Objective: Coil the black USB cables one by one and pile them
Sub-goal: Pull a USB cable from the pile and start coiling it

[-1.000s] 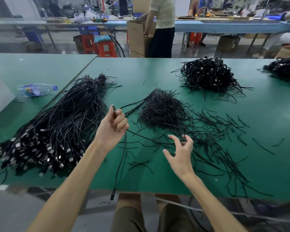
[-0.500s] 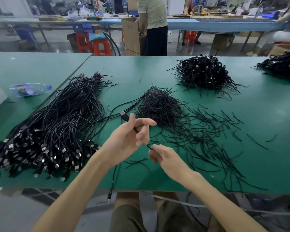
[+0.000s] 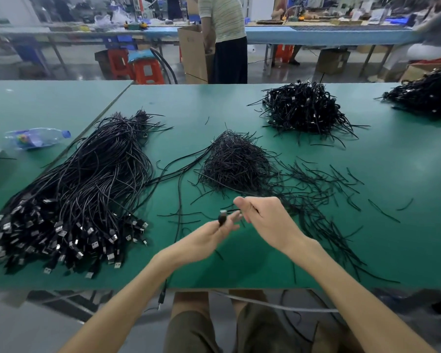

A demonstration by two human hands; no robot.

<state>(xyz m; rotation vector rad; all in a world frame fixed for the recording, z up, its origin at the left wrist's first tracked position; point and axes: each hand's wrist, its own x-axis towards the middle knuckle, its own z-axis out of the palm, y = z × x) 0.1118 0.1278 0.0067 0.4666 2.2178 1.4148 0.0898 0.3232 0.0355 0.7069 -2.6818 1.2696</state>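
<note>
Snag risk: left grip [image 3: 204, 240] pinches the USB cable [image 3: 222, 219] plug, right grip [image 3: 264, 220] prob. pinches its cord; tail off your surface [image 3: 214, 105] may catch loose strands [image 3: 304, 187].

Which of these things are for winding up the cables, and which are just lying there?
For the job:
- USB cable, held by left hand and right hand
- loose cable bundle
- coiled pile
- short ties, probably

Just lying about:
- water bottle
- cardboard box
- red stool
</note>
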